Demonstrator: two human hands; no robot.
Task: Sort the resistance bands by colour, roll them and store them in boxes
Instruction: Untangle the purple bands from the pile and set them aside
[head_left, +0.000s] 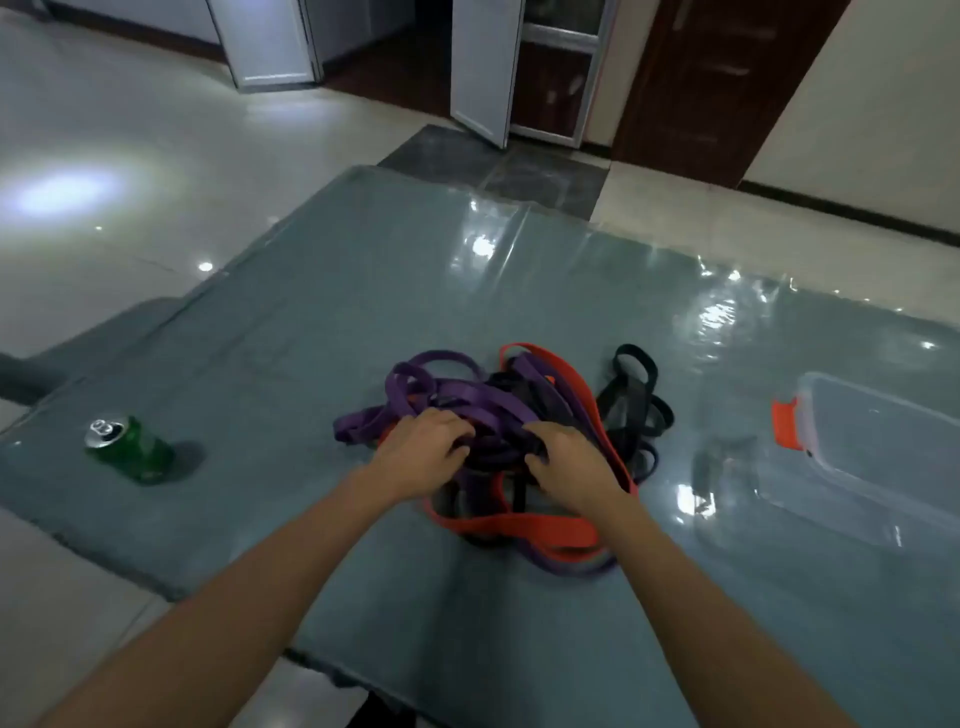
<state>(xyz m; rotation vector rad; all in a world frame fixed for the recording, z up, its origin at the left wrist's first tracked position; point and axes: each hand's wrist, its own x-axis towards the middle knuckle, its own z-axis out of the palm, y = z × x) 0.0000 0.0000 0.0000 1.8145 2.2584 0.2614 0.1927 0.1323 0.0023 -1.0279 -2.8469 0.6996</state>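
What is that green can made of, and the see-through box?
The green can looks like metal: a shiny silver top with a pull-tab opening. The box seems to be clear, glossy plastic, since the table shows through it; its orange clip looks plastic too.

Setting: room in a home, work done at floor level.
Glossy pale tiled floor (130, 171) reflects ceiling lights. A dark wooden door (722, 83) and white-framed folding doors (480, 67) line the far wall. A grey mat (363, 291) under clear film covers the floor; a green drink can (130, 449) stands on it.
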